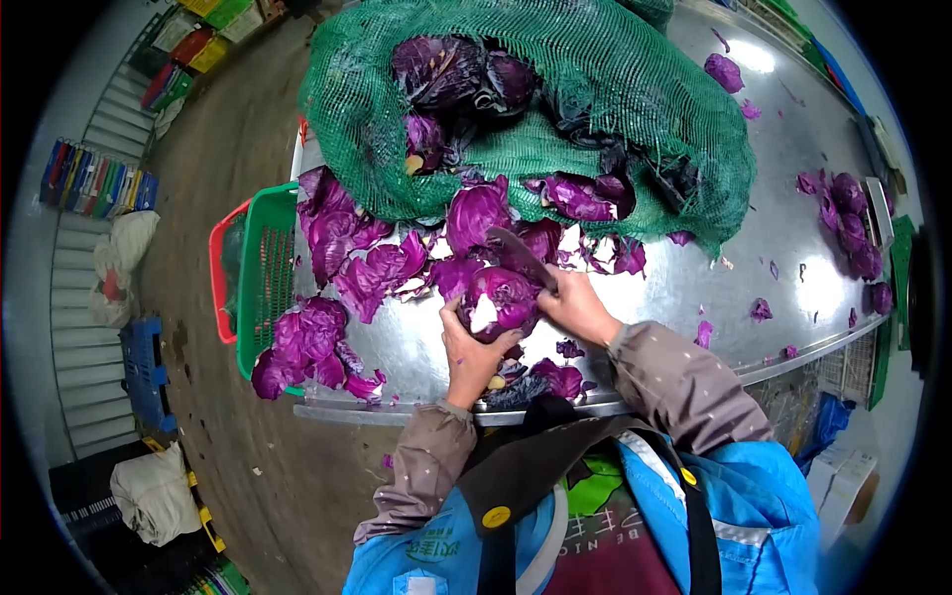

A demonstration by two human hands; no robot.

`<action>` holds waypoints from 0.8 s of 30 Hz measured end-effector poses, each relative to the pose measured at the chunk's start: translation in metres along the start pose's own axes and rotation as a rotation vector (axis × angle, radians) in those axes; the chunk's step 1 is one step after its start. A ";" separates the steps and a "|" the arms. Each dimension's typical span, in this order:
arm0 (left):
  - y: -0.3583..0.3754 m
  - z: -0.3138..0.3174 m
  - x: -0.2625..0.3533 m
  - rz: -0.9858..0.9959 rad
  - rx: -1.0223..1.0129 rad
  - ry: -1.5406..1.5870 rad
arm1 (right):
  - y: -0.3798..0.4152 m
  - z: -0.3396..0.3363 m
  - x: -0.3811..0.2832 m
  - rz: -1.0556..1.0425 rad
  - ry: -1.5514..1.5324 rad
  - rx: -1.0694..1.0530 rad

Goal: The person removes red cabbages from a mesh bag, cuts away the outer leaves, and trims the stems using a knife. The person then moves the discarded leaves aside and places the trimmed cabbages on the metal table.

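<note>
My left hand (pixel 470 352) is wrapped round the near left side of a red cabbage (pixel 511 297), its pale cut stem end facing up. In my right hand (pixel 578 307) is a knife (pixel 521 255), the dark blade pointing up and left across the far side of the cabbage. The handle is hidden in my fist. Loose purple leaves (pixel 382 273) lie around both hands on the metal table (pixel 684 297). Just beyond, a green mesh sack (pixel 635 89) gapes open, with whole cabbages (pixel 436 71) showing inside.
A green plastic basket (pixel 266 283) and a red one (pixel 224 263) stand at the table's left end, with leaves hanging over the corner. Several small cabbages (pixel 851 228) sit at the far right beside a pale tray (pixel 879 213). A blue crate (pixel 147 372) is on the floor.
</note>
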State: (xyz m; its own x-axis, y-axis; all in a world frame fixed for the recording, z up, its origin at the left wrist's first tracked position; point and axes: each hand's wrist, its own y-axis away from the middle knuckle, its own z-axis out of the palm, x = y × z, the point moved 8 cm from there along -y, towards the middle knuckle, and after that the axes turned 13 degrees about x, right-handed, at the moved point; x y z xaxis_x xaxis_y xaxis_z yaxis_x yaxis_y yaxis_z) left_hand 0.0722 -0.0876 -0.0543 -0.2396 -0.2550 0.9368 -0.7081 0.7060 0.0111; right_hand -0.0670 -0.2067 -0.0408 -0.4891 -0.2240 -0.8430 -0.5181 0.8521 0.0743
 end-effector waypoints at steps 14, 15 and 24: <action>-0.019 -0.018 0.023 -0.424 -0.323 0.385 | 0.001 -0.018 -0.051 -0.113 -0.200 0.041; -0.014 -0.017 0.022 -0.449 -0.291 0.443 | -0.005 -0.024 -0.043 -0.100 -0.317 0.079; -0.001 -0.012 0.045 -0.518 -0.132 0.704 | 0.012 -0.048 -0.077 -0.121 0.063 0.084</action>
State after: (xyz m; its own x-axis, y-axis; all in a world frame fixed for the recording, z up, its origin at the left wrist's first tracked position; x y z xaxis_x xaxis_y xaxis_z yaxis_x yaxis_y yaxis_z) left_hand 0.0706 -0.0918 -0.0082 0.5857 -0.1288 0.8003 -0.5216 0.6959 0.4937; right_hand -0.0698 -0.2019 0.0506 -0.4710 -0.3544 -0.8078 -0.5165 0.8532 -0.0732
